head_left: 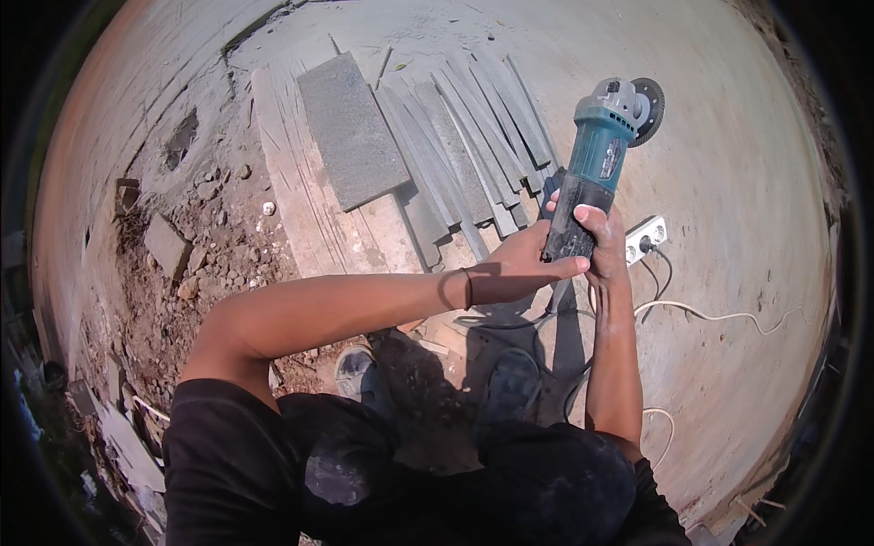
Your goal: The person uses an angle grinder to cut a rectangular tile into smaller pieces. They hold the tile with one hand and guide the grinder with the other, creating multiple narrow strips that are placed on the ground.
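Observation:
Both my hands are on an angle grinder [601,150] with a teal body, a grey gear head and a dark rear grip. Its thin dark disc [647,112] points to the far right, away from me. Around the rear of the body closes my right hand [607,241], thumb across the dark casing. From the left, my left hand [517,266] grips the tail end, its thumb along the bottom; the other fingers are partly hidden behind the tool. The grinder is held up above the ground, its disc touching nothing I can see.
A grey slab [350,127] lies on a pale scored board [314,238], beside several narrow cut strips [492,136]. On the right is a white power strip [645,238] with a plug and a pale cable [706,314]. Rubble [205,250] covers the left. My shoes [513,378] stand close below.

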The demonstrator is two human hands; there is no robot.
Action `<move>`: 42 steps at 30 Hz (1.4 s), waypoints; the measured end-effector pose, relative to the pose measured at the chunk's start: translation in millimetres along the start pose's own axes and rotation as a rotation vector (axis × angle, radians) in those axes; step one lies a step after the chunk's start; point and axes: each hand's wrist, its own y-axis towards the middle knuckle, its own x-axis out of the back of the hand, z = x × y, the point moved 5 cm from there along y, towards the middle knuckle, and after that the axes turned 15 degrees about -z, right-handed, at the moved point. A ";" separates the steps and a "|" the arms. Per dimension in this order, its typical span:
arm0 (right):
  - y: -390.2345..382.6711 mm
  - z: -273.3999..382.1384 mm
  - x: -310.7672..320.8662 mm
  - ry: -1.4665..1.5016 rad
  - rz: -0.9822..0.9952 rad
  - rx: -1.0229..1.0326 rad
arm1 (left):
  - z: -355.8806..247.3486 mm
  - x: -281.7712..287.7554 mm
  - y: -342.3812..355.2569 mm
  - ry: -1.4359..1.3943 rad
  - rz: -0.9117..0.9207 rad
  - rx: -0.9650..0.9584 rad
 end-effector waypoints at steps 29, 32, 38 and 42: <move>-36.0 78.4 -115.2 -0.565 -0.317 0.435 | -43.4 36.1 -72.1 -0.477 -0.414 0.160; -35.2 82.6 -127.3 -0.662 -0.327 0.444 | -35.7 46.1 -59.1 -0.453 -0.502 0.157; 1.4 73.1 -129.5 -0.907 -0.298 0.356 | -30.7 55.3 -45.7 -0.462 -0.423 0.188; 7.4 45.5 -128.3 -0.945 -0.194 0.266 | -3.9 127.1 -40.5 0.216 -0.418 0.041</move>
